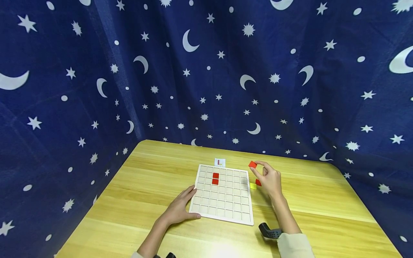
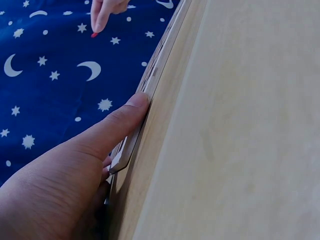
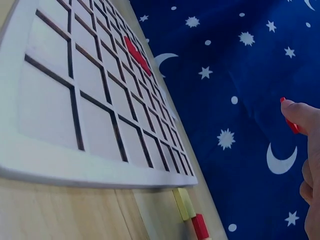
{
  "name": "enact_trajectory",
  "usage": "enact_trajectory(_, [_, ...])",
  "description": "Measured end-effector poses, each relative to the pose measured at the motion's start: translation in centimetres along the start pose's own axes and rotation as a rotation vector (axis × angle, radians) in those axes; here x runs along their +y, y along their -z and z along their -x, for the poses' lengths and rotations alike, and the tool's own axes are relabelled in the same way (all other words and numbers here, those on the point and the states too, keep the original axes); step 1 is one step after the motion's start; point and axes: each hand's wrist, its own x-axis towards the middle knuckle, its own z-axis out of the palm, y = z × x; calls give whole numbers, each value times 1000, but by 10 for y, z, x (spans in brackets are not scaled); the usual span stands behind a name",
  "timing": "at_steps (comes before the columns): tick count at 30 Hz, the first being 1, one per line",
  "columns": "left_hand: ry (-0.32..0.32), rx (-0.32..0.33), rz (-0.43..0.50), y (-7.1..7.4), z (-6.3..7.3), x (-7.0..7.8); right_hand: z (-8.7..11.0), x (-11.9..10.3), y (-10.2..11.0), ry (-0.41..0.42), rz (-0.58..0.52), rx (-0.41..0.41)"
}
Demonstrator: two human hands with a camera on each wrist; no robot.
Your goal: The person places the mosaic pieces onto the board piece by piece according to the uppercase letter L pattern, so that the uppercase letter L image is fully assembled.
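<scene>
I am pinching a red tile in the right hand, raised right of the grid board; the left hand, fingers extended, is touching the near-left corner.

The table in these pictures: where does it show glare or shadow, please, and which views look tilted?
Head view: white glare on the table at the bottom edge, soft shadows near the right hand; left wrist view: table pale, tilted steeply; right wrist view: also tilted, the grid board slanting across the left side.
</scene>
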Motion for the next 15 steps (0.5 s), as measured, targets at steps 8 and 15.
enact_trajectory(8, [-3, 3, -8, 0, 0, 0, 1, -12, -5, 44, -18, -31])
enact_trajectory(15, [-3, 4, -8, 0, 0, 0, 1, -28, -8, 126, -33, -43])
